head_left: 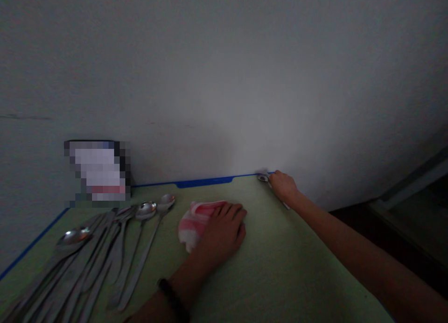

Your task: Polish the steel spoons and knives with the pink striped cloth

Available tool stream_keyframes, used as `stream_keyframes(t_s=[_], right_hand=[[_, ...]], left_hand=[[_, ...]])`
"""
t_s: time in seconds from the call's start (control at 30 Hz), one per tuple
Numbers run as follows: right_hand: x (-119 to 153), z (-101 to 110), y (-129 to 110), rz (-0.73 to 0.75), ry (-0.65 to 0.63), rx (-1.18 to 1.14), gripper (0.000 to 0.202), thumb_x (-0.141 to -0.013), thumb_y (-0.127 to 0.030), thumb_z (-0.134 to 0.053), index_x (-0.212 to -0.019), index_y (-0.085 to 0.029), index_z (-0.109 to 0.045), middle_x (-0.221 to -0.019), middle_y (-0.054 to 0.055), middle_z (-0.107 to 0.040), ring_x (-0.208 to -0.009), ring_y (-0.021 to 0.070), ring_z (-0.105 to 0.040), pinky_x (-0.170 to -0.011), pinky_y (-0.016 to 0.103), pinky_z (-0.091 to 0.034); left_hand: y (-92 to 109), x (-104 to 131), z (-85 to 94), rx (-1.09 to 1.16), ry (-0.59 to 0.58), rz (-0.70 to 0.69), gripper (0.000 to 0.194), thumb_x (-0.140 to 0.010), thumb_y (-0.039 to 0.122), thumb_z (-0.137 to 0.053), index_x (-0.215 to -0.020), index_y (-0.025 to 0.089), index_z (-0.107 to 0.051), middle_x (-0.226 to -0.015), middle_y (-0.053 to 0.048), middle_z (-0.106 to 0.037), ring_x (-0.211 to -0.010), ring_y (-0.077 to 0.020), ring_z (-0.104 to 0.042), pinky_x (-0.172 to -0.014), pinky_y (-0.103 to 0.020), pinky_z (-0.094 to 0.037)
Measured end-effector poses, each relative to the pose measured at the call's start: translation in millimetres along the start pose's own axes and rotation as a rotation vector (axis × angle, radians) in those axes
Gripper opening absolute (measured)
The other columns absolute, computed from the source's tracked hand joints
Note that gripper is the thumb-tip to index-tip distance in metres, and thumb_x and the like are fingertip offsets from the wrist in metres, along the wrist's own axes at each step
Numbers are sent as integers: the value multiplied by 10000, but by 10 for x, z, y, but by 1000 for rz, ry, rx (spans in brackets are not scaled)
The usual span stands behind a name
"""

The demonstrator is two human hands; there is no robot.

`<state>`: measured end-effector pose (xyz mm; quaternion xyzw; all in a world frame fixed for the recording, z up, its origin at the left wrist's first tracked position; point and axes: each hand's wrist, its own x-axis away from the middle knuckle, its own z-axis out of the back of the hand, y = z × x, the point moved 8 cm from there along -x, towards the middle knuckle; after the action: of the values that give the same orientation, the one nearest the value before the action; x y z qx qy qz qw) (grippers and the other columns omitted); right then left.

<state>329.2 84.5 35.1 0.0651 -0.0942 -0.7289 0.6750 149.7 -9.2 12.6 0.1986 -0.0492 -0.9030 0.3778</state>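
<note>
My left hand [222,227], with a dark band at the wrist, rests on a pink and white cloth [191,225] near the middle of the green table. Its fingers lie bent over the cloth's right part. At the table's far right, by the wall, my right hand [284,188] is closed around a metal spoon [263,178]. The spoon's bowl points left and its handle end shows below the hand. Left of the cloth lie several metal spoons [145,211] and other cutlery, heaped with their handles toward me.
A blurred-out upright device [100,169] leans on the grey wall [224,80] at the back left. The green table [273,267] has a blue edge against the wall. A dark floor area lies beyond its right side.
</note>
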Motion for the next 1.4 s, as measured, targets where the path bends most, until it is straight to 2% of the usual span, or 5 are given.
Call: stream_keyframes(t_s=[0.63, 1.0, 1.1, 1.2, 1.4], right_hand=[[-85, -172, -71, 7, 13, 20, 358, -876, -150, -317, -982, -90, -654, -1019, 185, -647, -921, 253, -607, -747, 303, -444], [66, -48, -23, -52, 163, -110, 319, -885, -272, -365, -1042, -123, -600, -1065, 164, -594, -910, 236, -577, -739, 308, -418], [290, 70, -221, 5, 274, -221, 288, -882, -312, -385, -1054, -170, -568, -1070, 114, -571, -960, 214, -541, -787, 303, -401], [571, 209, -596, 208, 397, -567, 208, -871, -301, -413, -899, -173, -575, -864, 67, -587, -802, 173, -546, -743, 288, -402], [892, 166, -1237, 333, 390, -1137, 199, -900, -302, -371, -960, -180, -516, -803, 33, -590, -714, 150, -542, -673, 276, -422]], left_hand=[[-7, 12, 7, 19, 0, 16, 322, -876, 221, -387, -1176, 208, -502, -1218, -72, -511, -1123, -240, -433, -988, -423, -316], [6, 5, 28, 9, 37, -9, 295, -852, 209, -423, -1133, 196, -513, -1185, -73, -527, -1095, -239, -447, -966, -421, -325], [-17, -13, 99, -19, 55, -7, 168, -814, 181, -466, -948, 186, -566, -1000, -54, -595, -974, -223, -504, -911, -390, -365], [-92, -4, 245, -66, 76, 32, 81, -796, 166, -475, -801, 182, -554, -841, -42, -599, -879, -213, -524, -861, -373, -382], [-492, 374, 728, -199, 132, 183, 88, -797, 150, -450, -760, 178, -525, -812, -54, -577, -810, -213, -531, -755, -354, -401]])
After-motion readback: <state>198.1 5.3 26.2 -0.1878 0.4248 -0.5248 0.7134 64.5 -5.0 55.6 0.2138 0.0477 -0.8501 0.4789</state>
